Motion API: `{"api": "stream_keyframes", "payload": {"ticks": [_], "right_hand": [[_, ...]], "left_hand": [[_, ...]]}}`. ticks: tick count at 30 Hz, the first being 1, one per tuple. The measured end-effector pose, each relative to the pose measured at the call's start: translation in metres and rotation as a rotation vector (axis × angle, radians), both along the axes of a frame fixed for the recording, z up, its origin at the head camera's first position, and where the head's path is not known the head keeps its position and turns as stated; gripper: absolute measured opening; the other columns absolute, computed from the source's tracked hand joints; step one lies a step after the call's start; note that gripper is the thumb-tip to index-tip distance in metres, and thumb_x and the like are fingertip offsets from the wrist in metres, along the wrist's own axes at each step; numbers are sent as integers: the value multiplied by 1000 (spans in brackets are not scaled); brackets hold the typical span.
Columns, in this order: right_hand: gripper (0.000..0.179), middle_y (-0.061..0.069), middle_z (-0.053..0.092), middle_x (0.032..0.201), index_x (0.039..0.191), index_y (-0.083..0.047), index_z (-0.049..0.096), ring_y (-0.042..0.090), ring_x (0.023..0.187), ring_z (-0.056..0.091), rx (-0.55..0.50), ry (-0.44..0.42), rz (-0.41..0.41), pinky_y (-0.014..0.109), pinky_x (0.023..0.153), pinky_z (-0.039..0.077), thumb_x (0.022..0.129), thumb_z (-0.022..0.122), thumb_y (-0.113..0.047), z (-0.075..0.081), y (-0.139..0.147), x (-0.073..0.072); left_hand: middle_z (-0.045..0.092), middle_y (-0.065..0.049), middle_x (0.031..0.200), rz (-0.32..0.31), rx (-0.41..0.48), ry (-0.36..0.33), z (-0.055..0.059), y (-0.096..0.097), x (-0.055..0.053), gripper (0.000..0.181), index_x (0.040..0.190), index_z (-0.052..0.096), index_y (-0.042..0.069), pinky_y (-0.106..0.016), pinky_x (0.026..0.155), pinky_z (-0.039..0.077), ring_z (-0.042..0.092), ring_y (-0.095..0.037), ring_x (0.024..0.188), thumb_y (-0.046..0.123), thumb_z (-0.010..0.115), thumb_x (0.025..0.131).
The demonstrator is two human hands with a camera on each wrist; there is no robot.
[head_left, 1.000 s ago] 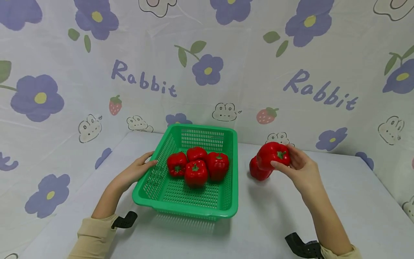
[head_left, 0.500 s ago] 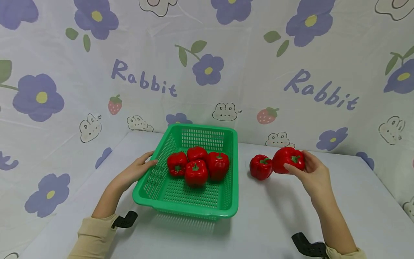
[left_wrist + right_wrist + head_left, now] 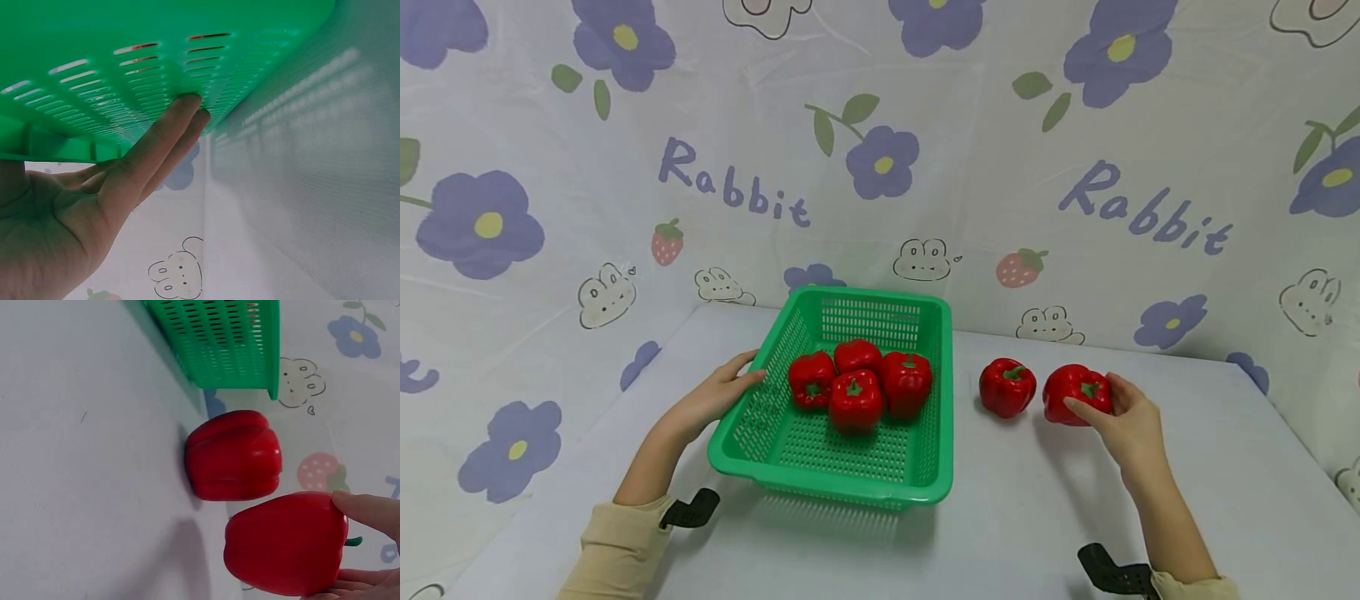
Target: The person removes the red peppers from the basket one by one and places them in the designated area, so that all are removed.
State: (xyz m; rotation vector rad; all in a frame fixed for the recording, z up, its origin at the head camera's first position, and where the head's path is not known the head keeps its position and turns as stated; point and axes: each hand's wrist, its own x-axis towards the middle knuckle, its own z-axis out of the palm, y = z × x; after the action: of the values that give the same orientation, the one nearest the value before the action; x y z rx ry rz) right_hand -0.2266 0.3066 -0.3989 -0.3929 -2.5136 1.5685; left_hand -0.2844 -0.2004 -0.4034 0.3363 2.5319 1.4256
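In the head view a green plastic basket contains several red bell peppers. My left hand grips its left rim, thumb over the edge; the left wrist view shows fingers extended along the slotted outer wall. On the right, my right hand holds a red bell pepper between thumb and fingers. The right wrist view shows this held pepper just off the tabletop, its green stem pointing toward the palm. Another red bell pepper sits on the table between basket and right hand.
A white table lies under everything. Behind it hangs a white cloth printed with flowers, rabbits and strawberries. Each wrist carries a black camera mount.
My right hand has moved the held pepper rightward and then lower, away from the pepper on the table, which is now fully uncovered. My left hand and the basket have stayed put.
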Motion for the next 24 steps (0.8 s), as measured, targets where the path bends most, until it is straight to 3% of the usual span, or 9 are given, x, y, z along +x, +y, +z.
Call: {"api": "stream_keyframes", "payload": {"ticks": [12,24], "right_hand": [[86,29,15,159,154,5,10,43,148,17,22,-19,17,53,114,27,94,64,-21,-11,4,-2],[86,29,17,158,154,5,10,44,147,20,68,-37,27,54,114,28,93,65,-20,-9,3,-3]], "left_hand": [[48,-28,137,-9,1,-2,2,2,0,64,157,15,8,-34,83,55,65,-24,103,36,40,105],[47,-26,139,10,-12,-18,1,0,0,64,157,16,10,-35,86,54,64,-23,104,38,41,105]]}}
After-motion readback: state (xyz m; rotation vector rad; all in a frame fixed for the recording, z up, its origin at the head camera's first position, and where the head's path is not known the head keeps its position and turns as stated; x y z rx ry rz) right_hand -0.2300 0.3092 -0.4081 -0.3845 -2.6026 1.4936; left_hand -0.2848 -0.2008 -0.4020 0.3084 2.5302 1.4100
